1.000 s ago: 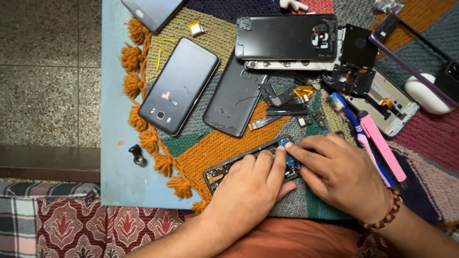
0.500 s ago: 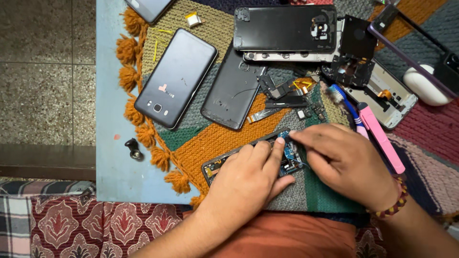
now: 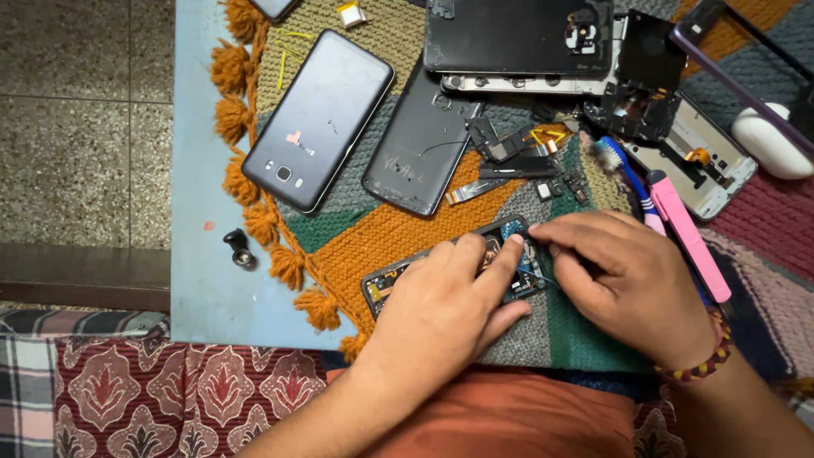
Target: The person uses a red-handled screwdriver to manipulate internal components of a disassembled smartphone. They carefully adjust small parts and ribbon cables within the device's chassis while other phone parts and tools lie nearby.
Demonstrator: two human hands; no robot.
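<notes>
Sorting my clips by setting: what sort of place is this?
Likely a home phone-repair spot: an opened phone under both hands, loose back covers and small parts spread over a woven mat on a low table.

Mostly hidden under the left hand point(image 3: 441, 314) and right hand point(image 3: 623, 284): opened phone point(image 3: 398, 276). Too thin to identify: tool at the right fingertips. Cut off by the top edge: black back cover point(image 3: 517, 34), another phone point(image 3: 271, 7). Cropped at right: white case point(image 3: 772, 140).

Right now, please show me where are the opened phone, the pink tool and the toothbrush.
opened phone point(image 3: 392, 278), head view, bare left end of its frame.
pink tool point(image 3: 685, 229), head view, middle of its handle.
toothbrush point(image 3: 607, 153), head view, its bristle head.
</notes>
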